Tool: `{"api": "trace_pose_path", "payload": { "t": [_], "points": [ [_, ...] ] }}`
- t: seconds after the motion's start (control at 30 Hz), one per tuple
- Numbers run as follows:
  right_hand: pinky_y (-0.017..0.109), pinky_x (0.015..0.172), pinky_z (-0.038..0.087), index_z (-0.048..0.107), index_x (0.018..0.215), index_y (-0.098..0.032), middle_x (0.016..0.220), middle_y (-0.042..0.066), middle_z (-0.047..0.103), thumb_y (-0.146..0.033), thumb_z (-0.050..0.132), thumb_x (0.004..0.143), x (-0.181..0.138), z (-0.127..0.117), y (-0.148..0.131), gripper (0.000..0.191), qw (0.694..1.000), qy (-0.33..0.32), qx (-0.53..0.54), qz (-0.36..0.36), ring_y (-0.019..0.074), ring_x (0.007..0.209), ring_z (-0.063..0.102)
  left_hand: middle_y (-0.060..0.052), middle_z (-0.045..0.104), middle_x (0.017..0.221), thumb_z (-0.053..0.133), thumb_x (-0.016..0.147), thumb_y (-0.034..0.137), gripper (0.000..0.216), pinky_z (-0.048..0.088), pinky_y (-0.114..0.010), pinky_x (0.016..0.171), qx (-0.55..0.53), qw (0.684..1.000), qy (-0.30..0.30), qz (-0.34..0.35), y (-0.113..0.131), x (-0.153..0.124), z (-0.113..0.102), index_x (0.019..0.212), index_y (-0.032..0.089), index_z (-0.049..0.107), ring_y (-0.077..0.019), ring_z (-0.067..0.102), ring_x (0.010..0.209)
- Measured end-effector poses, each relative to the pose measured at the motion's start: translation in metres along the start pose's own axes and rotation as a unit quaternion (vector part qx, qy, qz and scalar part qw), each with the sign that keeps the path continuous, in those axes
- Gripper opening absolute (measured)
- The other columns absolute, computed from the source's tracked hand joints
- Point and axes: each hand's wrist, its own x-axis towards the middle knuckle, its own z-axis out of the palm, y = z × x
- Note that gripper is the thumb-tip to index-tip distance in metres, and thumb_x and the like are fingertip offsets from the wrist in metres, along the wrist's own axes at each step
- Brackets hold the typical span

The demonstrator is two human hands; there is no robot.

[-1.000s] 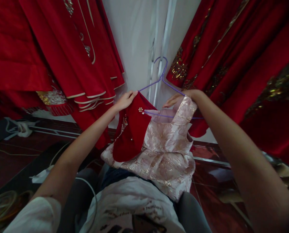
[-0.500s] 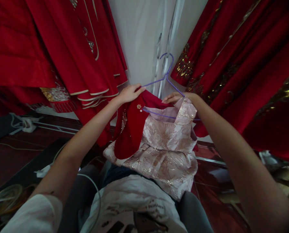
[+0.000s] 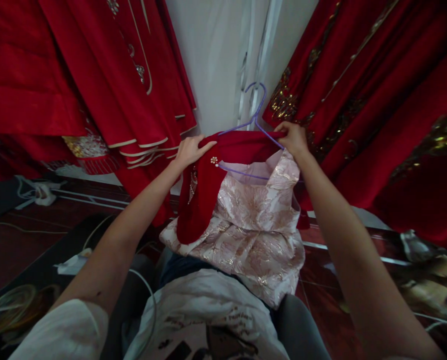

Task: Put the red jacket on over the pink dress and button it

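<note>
A pale pink brocade dress (image 3: 257,210) with a metallic leaf pattern lies over my lap on a purple hanger (image 3: 256,116). Around one side of it hangs a red jacket (image 3: 201,215) with a beaded flower pin near the neck. My left hand (image 3: 193,150) grips the red jacket at its left shoulder, thumb laid over the cloth. On the other side my right hand (image 3: 293,137) pinches the jacket's upper edge beside the hanger's right arm. Between the hands the red cloth is stretched behind the hanger. The jacket's right front is mostly hidden behind the dress.
Long red garments (image 3: 133,100) with pale trim and beading hang at the left. More red garments (image 3: 388,100) with gold sequins hang at the right. A white wall panel (image 3: 212,60) stands between them. Cables and a white item (image 3: 73,262) lie at the lower left.
My right hand has moved up from inside the dress's neckline to the jacket's edge, pulling the red cloth out to the right behind the hanger. My left hand has shifted slightly left.
</note>
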Motion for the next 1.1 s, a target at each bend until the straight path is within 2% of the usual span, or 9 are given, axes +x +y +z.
{"api": "trace_pose_path", "payload": {
  "t": [0.1,0.23,0.33,0.43,0.53,0.63,0.73,0.93,1.1],
  "points": [
    [0.031,0.077,0.041,0.067,0.096,-0.015,0.099,0.012,0.067,-0.006,0.051,0.07,-0.013,-0.019,0.019,0.031,0.991,0.097,-0.084,0.026,0.0194,0.085,0.057,-0.007,0.067,0.078,0.042,0.087,0.068,0.054,0.041,-0.029,0.072,0.0,1.0,0.002,0.02,0.0,-0.001,-0.003,0.083,0.019,0.065,-0.0224,0.062,0.078],
    [0.031,0.08,0.036,0.067,0.102,-0.009,0.102,0.021,0.062,0.0,0.05,0.069,-0.035,-0.055,0.042,0.038,0.982,0.093,-0.158,0.036,0.02,0.088,0.052,-0.008,0.068,0.082,0.043,0.088,0.065,0.052,0.041,-0.03,0.073,-0.011,1.0,-0.006,0.022,0.005,-0.003,-0.002,0.085,0.019,0.067,-0.0242,0.063,0.081],
    [0.031,0.079,0.037,0.066,0.102,-0.011,0.108,0.023,0.058,0.003,0.053,0.067,-0.052,-0.082,0.037,0.039,0.975,0.102,-0.194,0.043,0.0206,0.087,0.053,-0.009,0.069,0.084,0.041,0.09,0.065,0.053,0.042,-0.03,0.074,0.005,1.0,0.002,0.013,0.009,-0.008,0.002,0.089,0.019,0.067,-0.025,0.064,0.084],
    [0.031,0.071,0.038,0.06,0.109,-0.016,0.097,0.016,0.064,-0.008,0.071,0.068,-0.071,-0.101,0.018,0.043,0.977,-0.018,-0.206,0.053,0.0203,0.076,0.055,-0.01,0.069,0.085,0.04,0.09,0.065,0.054,0.042,-0.03,0.074,0.013,1.0,0.009,0.0,0.013,-0.013,0.004,0.09,0.018,0.067,-0.0258,0.064,0.085],
    [0.031,0.065,0.038,0.054,0.111,-0.019,0.089,0.013,0.067,-0.041,0.085,0.06,-0.089,-0.105,0.0,0.064,0.959,-0.182,-0.214,0.028,0.0227,0.069,0.058,-0.011,0.069,0.088,0.039,0.091,0.065,0.055,0.042,-0.031,0.074,0.02,1.0,0.009,-0.006,0.017,-0.017,0.002,0.091,0.018,0.066,-0.0264,0.064,0.087],
    [0.032,0.061,0.038,0.055,0.101,-0.019,0.079,0.012,0.067,-0.063,0.062,0.079,-0.105,-0.093,-0.01,0.05,0.963,-0.172,-0.206,-0.012,0.0253,0.065,0.06,-0.011,0.069,0.086,0.037,0.09,0.067,0.057,0.042,-0.031,0.073,0.035,0.999,0.007,-0.01,0.023,-0.021,-0.001,0.091,0.018,0.066,-0.0266,0.064,0.086],
    [0.032,0.059,0.036,0.056,0.095,-0.018,0.07,0.011,0.066,-0.056,0.039,0.094,-0.117,-0.063,-0.018,0.041,0.972,-0.108,-0.206,-0.029,0.0273,0.062,0.062,-0.012,0.068,0.083,0.035,0.089,0.069,0.059,0.042,-0.031,0.072,0.039,0.999,0.001,-0.018,0.032,-0.026,-0.001,0.09,0.018,0.065,-0.0281,0.065,0.085],
    [0.031,0.057,0.036,0.054,0.108,-0.015,0.072,0.012,0.067,-0.045,0.038,0.096,-0.134,0.01,-0.066,0.036,0.981,-0.135,-0.115,-0.082,0.0295,0.064,0.065,-0.012,0.067,0.083,0.036,0.087,0.072,0.058,0.043,-0.033,0.077,0.003,0.998,0.035,-0.057,0.043,-0.038,0.001,0.089,0.019,0.062,-0.0306,0.064,0.094],
    [0.033,0.066,0.044,0.051,0.082,-0.021,0.077,0.008,0.06,-0.034,0.048,0.089,-0.141,0.032,-0.092,0.015,0.996,-0.027,0.014,-0.08,0.0237,0.07,0.06,-0.02,0.058,0.122,0.06,0.075,0.069,0.067,0.035,-0.05,0.103,-0.04,0.989,0.099,-0.104,0.058,-0.038,0.01,0.117,0.017,0.055,-0.0406,0.045,0.126]
  ]
}}
